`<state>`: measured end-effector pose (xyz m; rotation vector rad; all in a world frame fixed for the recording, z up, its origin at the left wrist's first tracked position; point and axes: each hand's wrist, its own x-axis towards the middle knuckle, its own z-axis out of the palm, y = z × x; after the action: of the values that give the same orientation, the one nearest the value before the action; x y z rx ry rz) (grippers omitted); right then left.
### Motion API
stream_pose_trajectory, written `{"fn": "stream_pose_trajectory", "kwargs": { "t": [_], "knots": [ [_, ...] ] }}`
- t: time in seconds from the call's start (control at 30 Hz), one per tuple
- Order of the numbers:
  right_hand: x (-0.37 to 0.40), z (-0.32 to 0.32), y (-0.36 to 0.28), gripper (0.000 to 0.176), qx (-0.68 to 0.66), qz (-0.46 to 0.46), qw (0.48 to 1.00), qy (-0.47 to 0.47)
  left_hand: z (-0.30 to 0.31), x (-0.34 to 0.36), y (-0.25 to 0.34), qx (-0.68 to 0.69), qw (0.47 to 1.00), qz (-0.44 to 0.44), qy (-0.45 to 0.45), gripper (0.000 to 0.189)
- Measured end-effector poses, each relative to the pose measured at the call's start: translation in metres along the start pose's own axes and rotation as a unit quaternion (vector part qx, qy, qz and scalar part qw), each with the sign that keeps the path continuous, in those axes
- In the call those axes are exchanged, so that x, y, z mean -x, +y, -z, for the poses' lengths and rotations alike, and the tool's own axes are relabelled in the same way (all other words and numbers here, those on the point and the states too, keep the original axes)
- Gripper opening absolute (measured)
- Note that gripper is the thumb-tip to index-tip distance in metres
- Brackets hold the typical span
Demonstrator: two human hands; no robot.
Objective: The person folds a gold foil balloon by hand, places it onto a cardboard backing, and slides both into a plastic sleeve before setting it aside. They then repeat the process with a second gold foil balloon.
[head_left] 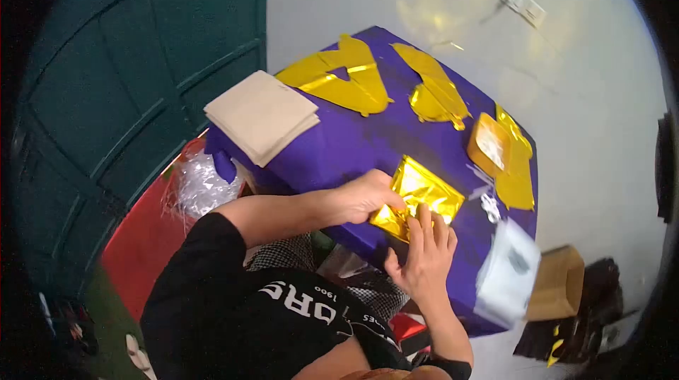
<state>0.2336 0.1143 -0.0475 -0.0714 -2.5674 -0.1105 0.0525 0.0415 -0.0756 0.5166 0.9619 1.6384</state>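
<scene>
A folded gold foil balloon (pixel 433 193), shiny and roughly square, lies near the front edge of the purple-covered table (pixel 346 147). My left hand (pixel 364 200) grips its left side, thumb on top; the fingers underneath are mostly hidden. On its near edge rest the fingertips of my right hand (pixel 428 253), whose fingers are stretched out and apart. Farther back lie a flat gold foil balloon shaped like an A (pixel 364 90) and a narrower flat gold one (pixel 438 90). Another flat gold piece (pixel 516 185) is at the right.
A stack of beige sheets (pixel 262 115) sits at the table's left. An orange tub (pixel 488 143), a white ribbon bundle (pixel 490 207) and clear plastic bags (pixel 509 274) line the right. A cardboard box (pixel 559 284) stands beyond; shredded clear plastic (pixel 205 185) lies at left.
</scene>
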Motion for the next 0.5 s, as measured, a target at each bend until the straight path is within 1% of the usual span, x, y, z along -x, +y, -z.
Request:
{"fn": "stream_pose_trajectory", "kwargs": {
  "t": [0.03, 0.1, 0.13, 0.23, 0.27, 0.37, 0.4, 0.43, 0.47, 0.5],
  "knots": [
    [-0.001, -0.001, -0.001, 0.048, 0.016, 0.0, 1.0, -0.015, -0.001, 0.001, 0.002, -0.012, 1.0, 0.018, 0.019, 0.03],
    [0.004, -0.014, 0.004, 0.044, 0.078, 0.027, 0.997, 0.011, 0.0, -0.002, 0.001, 0.009, 0.998, 0.046, 0.028, 0.028],
    [0.005, -0.019, 0.006, 0.042, 0.11, 0.038, 0.993, 0.026, 0.0, -0.001, 0.002, 0.025, 0.998, 0.055, 0.018, 0.028],
    [0.003, -0.016, 0.006, 0.04, 0.099, 0.043, 0.993, 0.043, -0.005, 0.008, 0.012, 0.015, 0.998, 0.058, 0.028, 0.027],
    [0.0, -0.014, 0.008, 0.039, 0.085, 0.047, 0.994, 0.056, 0.003, 0.004, 0.007, 0.003, 0.999, 0.035, 0.014, 0.025],
    [-0.004, 0.0, 0.014, 0.042, -0.048, -0.004, 0.997, 0.064, 0.0, 0.032, 0.066, -0.116, 0.991, 0.063, -0.035, 0.033],
    [-0.005, 0.009, 0.017, 0.042, -0.1, -0.039, 0.991, 0.079, 0.016, 0.031, 0.072, -0.174, 0.984, -0.022, -0.009, 0.04],
    [0.0, 0.01, 0.023, 0.031, -0.18, -0.097, 0.971, 0.121, 0.036, 0.028, 0.086, -0.226, 0.969, -0.096, 0.005, 0.037],
    [0.006, 0.02, 0.027, 0.022, -0.348, -0.256, 0.897, 0.095, 0.053, 0.028, 0.105, -0.29, 0.944, -0.148, 0.051, 0.034],
    [0.013, 0.031, 0.033, 0.015, -0.495, -0.399, 0.769, 0.063, 0.085, 0.018, 0.121, -0.347, 0.915, -0.165, 0.126, 0.029]
  ]
}}
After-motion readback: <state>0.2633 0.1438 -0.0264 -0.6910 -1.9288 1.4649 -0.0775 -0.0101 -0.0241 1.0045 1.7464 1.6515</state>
